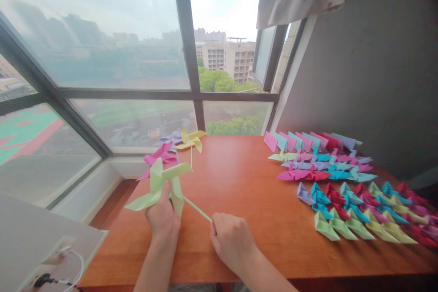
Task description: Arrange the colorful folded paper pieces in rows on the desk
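A pale green paper pinwheel (167, 185) is held over the left part of the table. My left hand (164, 214) grips it at the middle, the thumb pressed on the paper and the other fingers hidden behind. From the pinwheel a thin green stick (197, 209) slopes down to the right. My right hand (233, 239) is closed around the stick's lower end. Just beyond the green pinwheel lie a magenta pinwheel (163, 155), a lilac pinwheel (173, 138) and a yellow pinwheel (190, 139) on its own stick.
On the right of the brown table (232, 182) stand rows of folded paper boats (345, 228), other folded paper figures (318, 173) and folded paper pieces (301, 141) at the back. Windows (123, 27) rise behind. A white cable and plug (70, 255) are at lower left.
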### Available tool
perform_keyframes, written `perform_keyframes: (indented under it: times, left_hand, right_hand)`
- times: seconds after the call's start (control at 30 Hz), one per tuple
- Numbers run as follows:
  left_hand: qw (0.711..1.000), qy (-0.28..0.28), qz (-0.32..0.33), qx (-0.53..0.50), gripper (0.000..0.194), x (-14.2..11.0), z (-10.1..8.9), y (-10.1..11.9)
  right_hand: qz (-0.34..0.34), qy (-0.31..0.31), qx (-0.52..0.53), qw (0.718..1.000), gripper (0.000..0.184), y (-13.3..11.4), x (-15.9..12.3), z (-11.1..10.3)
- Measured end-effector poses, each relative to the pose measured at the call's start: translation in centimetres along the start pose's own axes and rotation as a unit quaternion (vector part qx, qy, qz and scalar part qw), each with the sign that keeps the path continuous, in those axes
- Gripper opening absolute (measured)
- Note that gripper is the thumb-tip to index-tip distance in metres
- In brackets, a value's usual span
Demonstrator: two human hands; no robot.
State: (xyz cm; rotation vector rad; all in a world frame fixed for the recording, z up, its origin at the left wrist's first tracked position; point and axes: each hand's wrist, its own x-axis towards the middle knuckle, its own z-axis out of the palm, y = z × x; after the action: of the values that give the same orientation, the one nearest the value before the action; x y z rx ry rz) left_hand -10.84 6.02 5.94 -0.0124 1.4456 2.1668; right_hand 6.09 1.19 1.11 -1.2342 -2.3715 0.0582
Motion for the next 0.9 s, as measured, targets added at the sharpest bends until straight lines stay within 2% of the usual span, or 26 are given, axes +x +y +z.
perform_keyframes:
  times: [0.17,0.37,0.47,0.6,0.67,0.8,0.87,0.9]
  left_hand:
    - [1.0,0.025,0.015,0.005,0.016,0.7,-0.2,0.9]
    - [0.998,0.046,0.047,-0.006,0.021,1.8,-0.8,1.4]
    - [0.999,0.023,0.039,-0.009,0.019,2.3,-1.5,1.9]
    - [0.998,-0.052,0.017,0.007,0.012,3.9,-3.1,2.9]
    - [0.995,-0.053,0.069,0.041,0.015,5.2,-4.2,3.4]
    - [0.965,0.063,0.225,0.117,0.046,7.0,-6.8,4.1]
    - [0.921,0.093,0.313,0.214,0.062,6.7,-7.7,4.3]
    - [0.883,0.088,0.363,0.283,0.066,6.3,-8.0,4.3]
  right_hand:
    - [0.004,-0.048,0.025,0.999,0.004,-0.8,0.8,-0.9]
    - [0.014,-0.058,0.132,0.989,0.01,-1.9,2.0,-1.2]
    - [0.014,-0.055,0.141,0.988,0.016,-2.2,2.7,-0.6]
    - [0.017,-0.049,0.129,0.99,0.018,-2.4,4.4,0.1]
    - [0.014,-0.058,0.122,0.991,0.019,-2.5,5.7,0.3]
    - [0.015,-0.11,0.081,0.991,0.019,-2.8,8.4,0.3]
    - [0.026,-0.132,0.051,0.99,0.02,-2.9,9.1,0.1]
    - [0.03,-0.138,0.041,0.989,0.021,-2.8,9.2,-0.1]
